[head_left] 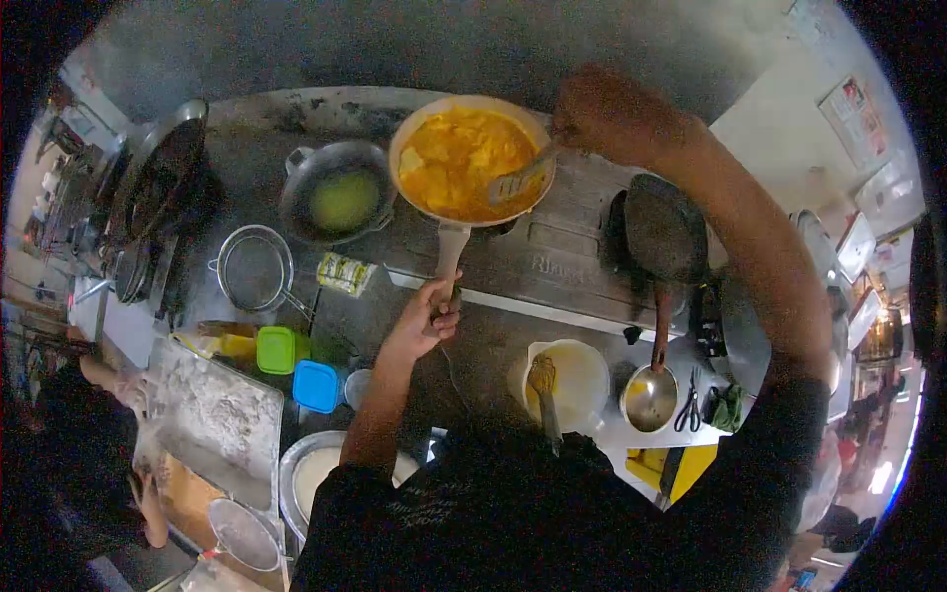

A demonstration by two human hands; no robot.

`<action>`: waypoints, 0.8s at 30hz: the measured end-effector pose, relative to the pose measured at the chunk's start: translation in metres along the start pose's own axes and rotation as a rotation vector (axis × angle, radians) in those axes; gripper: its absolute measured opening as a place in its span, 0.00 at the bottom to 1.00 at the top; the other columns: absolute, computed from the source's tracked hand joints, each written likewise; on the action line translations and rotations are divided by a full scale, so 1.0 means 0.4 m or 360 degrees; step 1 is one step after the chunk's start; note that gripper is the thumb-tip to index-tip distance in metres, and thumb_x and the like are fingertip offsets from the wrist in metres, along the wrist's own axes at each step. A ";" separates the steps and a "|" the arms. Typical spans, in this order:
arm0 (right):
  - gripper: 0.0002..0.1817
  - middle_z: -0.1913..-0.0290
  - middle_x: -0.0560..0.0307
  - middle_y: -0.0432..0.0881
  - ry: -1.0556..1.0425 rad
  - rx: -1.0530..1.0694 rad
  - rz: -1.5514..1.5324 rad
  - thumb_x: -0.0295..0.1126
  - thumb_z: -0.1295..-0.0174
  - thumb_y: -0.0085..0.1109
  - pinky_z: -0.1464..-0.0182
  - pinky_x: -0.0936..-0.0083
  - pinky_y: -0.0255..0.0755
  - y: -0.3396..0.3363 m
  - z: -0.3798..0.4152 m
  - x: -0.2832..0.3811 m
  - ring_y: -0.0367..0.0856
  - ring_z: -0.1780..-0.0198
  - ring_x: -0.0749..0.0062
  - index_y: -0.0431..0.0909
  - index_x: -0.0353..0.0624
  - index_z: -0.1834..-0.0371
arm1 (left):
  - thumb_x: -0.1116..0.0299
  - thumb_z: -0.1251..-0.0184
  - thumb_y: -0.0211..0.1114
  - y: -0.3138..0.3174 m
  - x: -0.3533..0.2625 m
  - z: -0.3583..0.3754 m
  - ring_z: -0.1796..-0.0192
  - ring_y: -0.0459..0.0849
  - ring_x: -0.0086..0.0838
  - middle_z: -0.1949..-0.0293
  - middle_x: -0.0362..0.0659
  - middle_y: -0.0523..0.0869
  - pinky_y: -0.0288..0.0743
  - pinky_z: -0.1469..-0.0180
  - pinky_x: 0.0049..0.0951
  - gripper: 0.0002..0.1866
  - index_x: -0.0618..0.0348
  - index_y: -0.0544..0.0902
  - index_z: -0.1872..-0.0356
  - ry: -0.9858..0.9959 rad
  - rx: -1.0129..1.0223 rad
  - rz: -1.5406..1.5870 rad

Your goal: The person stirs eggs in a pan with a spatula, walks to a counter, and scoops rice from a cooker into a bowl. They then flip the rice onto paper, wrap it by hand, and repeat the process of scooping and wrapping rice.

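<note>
My left hand [432, 314] is wrapped round the handle of a light-coloured frying pan [452, 249], which sits above the stove top. Inside the pan lies a yellow-orange, egg-like mixture [449, 163], partly in soft lumps. My right hand [607, 118] reaches over from the right and grips a slotted turner [515, 183]. The turner's head is tilted into the mixture near the pan's right side. The fingers of the right hand are dark and partly blurred.
Left of the pan stands a wok [296, 212] with greenish-yellow liquid, near a strainer [254, 268]. A square pan [666, 229] occupies the right. In front are a white bowl [584, 387] with a whisk, a steel bowl [649, 400] and scissors [691, 403]. A co-worker [84, 464] stands by a floury tray [222, 405].
</note>
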State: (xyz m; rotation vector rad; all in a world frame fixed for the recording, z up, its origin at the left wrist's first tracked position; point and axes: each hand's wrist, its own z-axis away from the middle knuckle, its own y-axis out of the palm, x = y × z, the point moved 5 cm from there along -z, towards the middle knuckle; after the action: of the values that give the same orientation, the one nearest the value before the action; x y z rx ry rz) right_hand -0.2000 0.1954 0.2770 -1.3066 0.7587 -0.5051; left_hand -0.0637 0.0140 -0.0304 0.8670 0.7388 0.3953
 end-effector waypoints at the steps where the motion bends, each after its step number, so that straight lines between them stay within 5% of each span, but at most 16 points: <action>1: 0.12 0.70 0.40 0.82 0.0002 -0.0065 0.0032 0.37 0.47 0.61 0.60 0.57 0.77 -0.027 0.000 0.023 0.82 0.66 0.45 0.81 0.38 0.70 | 0.57 0.30 0.52 0.001 -0.002 0.001 0.83 0.62 0.17 0.79 0.33 0.64 0.58 0.81 0.22 0.19 0.48 0.69 0.42 -0.0003 0.0047 0.0008; 6: 0.09 0.70 0.39 0.82 0.0081 -0.0001 0.0325 0.31 0.45 0.56 0.63 0.58 0.79 0.003 0.029 0.142 0.84 0.66 0.48 0.82 0.37 0.70 | 0.56 0.31 0.53 -0.005 0.007 -0.003 0.84 0.62 0.17 0.80 0.31 0.64 0.57 0.83 0.22 0.19 0.46 0.69 0.41 0.0040 -0.0082 -0.0056; 11: 0.10 0.68 0.41 0.83 0.0640 0.0344 0.0020 0.29 0.41 0.50 0.62 0.58 0.79 0.232 0.033 0.086 0.84 0.63 0.52 0.80 0.36 0.63 | 0.54 0.31 0.53 -0.005 0.020 -0.001 0.87 0.60 0.16 0.81 0.31 0.65 0.56 0.85 0.21 0.20 0.44 0.69 0.41 0.0065 -0.0211 -0.0082; 15: 0.17 0.67 0.44 0.83 0.0416 0.0103 0.0291 0.27 0.39 0.48 0.63 0.60 0.79 0.355 0.016 0.011 0.84 0.63 0.54 0.76 0.42 0.47 | 0.53 0.30 0.52 0.012 0.001 0.008 0.88 0.59 0.17 0.82 0.32 0.64 0.56 0.86 0.23 0.21 0.45 0.68 0.40 0.0054 -0.0291 -0.0235; 18: 0.25 0.63 0.44 0.83 0.0687 0.0203 0.0093 0.26 0.39 0.47 0.62 0.61 0.79 0.342 -0.005 -0.001 0.84 0.60 0.55 0.67 0.51 0.35 | 0.52 0.30 0.51 0.016 -0.008 0.010 0.88 0.58 0.18 0.82 0.33 0.64 0.57 0.86 0.24 0.21 0.47 0.68 0.40 0.0057 -0.0250 -0.0393; 21: 0.31 0.62 0.43 0.82 0.0600 0.0296 0.0202 0.23 0.39 0.46 0.62 0.61 0.79 0.377 -0.044 -0.058 0.84 0.58 0.55 0.61 0.55 0.31 | 0.51 0.29 0.49 0.024 -0.019 0.013 0.88 0.58 0.19 0.82 0.33 0.63 0.57 0.85 0.24 0.21 0.49 0.69 0.41 0.0042 -0.0253 -0.0528; 24: 0.29 0.64 0.40 0.82 0.0400 -0.0157 0.0387 0.23 0.39 0.45 0.62 0.59 0.78 0.399 -0.044 -0.128 0.83 0.58 0.53 0.63 0.55 0.32 | 0.52 0.28 0.48 -0.007 -0.005 0.004 0.88 0.58 0.19 0.82 0.34 0.64 0.58 0.85 0.23 0.20 0.51 0.70 0.43 -0.0028 -0.0320 -0.0483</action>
State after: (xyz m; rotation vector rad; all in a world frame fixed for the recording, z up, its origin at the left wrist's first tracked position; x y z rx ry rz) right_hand -0.2604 0.2537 0.1309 -1.2333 1.1483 -0.4444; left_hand -0.0639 0.0104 -0.0310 0.5578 0.7859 0.1866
